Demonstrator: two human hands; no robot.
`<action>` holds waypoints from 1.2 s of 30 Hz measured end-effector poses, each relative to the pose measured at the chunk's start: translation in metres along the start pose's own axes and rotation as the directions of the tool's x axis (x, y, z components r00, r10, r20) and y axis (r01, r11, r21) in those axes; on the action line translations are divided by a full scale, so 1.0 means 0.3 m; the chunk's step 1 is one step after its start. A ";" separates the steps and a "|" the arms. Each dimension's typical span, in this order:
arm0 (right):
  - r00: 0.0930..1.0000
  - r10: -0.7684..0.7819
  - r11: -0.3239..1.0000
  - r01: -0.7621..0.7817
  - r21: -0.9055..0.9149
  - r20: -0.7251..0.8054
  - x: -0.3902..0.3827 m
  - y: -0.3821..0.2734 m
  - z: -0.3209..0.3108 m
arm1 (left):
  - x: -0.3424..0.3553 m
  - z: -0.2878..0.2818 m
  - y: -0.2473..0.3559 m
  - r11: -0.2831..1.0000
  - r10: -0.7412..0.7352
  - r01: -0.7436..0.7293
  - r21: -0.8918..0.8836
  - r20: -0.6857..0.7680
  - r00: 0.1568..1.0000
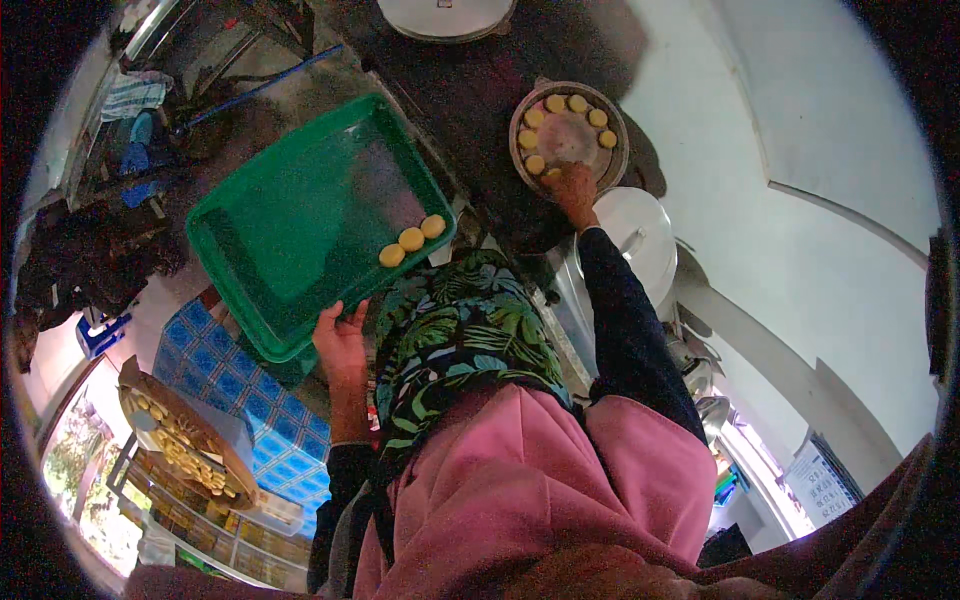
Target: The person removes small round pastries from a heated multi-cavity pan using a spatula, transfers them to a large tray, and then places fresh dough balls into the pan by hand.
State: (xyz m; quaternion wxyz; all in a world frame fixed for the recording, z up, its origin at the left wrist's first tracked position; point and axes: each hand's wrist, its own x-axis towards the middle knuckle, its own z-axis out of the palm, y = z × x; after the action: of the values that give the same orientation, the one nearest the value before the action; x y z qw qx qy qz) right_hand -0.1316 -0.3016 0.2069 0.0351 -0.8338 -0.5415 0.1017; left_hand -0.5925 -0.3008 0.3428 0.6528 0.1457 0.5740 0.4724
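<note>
My right hand (572, 192) reaches over the near rim of a round shallow pan (568, 137) at the upper right, its fingers closed round a small yellow pastry disc that shows partly at the fingertips. Other yellow pastry discs (535, 118) lie in a ring along the pan's edge, with the pan's middle bare. Left of my body, a large green rectangular tray (300, 215) holds three similar discs (411, 239) in a row at its right corner. My left hand (341, 340) is at the tray's near edge, fingers apart, holding nothing; whether it touches the rim I cannot tell.
A silver pot lid (637, 240) sits just right of my right forearm. Another round lid (445, 18) lies at the top on the dark worktop (470, 110). At the lower left, a blue-checked cloth (250, 385) covers a surface near a basket of yellow pieces (180, 440). A white wall rises at right.
</note>
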 end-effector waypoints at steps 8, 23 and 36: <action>0.993 -0.069 0.997 0.065 -0.044 -0.091 -0.006 -0.020 -0.011 | -0.006 0.050 0.035 0.972 -0.118 0.108 -0.209 -0.036 0.992; 0.993 -0.119 0.990 0.117 0.077 0.021 -0.020 -0.023 -0.027 | 0.027 0.044 -0.009 0.990 0.087 -0.092 0.108 0.047 0.995; 0.811 -0.570 0.816 0.540 0.204 0.131 -0.147 -0.635 -0.330 | 0.029 0.184 -0.044 0.964 -0.175 0.189 -0.185 0.091 0.980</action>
State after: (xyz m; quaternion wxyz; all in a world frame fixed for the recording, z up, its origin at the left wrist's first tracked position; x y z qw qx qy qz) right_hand -0.2990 -0.2583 0.3415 0.0779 -0.6201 -0.7528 0.2068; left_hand -0.5386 -0.2812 0.3442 0.7252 0.0457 0.5121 0.4580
